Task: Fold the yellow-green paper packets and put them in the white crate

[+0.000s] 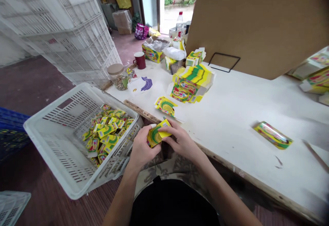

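Observation:
Both my left hand [144, 147] and my right hand [180, 138] grip one small yellow-green box [156, 134] over the table's front edge, the left at its lower left and the right at its flap end. Just beyond them on the table lies a small stack of flat yellow-green cartons [166, 106]. Farther back is a larger fanned pile of cartons [191, 83]. To the left, a white crate [59, 166] holds many small yellow-green boxes [108, 133].
On the white table [226, 116] are a lidded jar [119, 78], a red mug [140, 60], a bottle [179, 23] and a single carton [272, 135] at right. A large cardboard box [252, 23] stands behind. Stacked white crates [69, 34] rise at left.

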`<state>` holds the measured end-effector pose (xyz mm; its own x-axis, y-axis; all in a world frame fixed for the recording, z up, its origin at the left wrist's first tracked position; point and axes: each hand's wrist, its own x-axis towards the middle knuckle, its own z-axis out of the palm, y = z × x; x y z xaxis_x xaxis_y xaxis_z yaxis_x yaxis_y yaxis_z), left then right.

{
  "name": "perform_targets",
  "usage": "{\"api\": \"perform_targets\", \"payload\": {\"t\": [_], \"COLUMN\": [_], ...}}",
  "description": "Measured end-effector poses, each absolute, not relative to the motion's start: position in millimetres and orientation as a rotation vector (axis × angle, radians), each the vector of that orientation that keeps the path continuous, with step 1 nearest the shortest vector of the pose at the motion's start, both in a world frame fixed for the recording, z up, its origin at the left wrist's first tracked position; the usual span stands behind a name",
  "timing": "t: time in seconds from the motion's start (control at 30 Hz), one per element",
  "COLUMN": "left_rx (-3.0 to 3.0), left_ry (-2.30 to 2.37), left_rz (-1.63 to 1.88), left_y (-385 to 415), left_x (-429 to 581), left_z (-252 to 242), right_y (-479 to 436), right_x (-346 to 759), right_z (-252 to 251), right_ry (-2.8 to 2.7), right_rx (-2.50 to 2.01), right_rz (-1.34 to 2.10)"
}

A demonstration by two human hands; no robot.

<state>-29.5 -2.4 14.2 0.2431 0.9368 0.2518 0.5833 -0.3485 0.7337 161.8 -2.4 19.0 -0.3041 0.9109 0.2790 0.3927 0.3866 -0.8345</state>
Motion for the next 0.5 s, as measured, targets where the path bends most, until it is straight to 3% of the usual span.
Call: {"api": "perform_targets", "payload": {"t": [0.5], "left_rx": [2.090], "left_ry": [1.397], "left_rz": [0.954], "left_y": [0.3], "left_x": [-33.1], "left_z": [20.0], "right_y": [-6.8], "right_x": [156.2], "right_z": [23.5], "right_ry": [-1.962], "right_rx": [-1.124], "right_rz": [0.998]}}
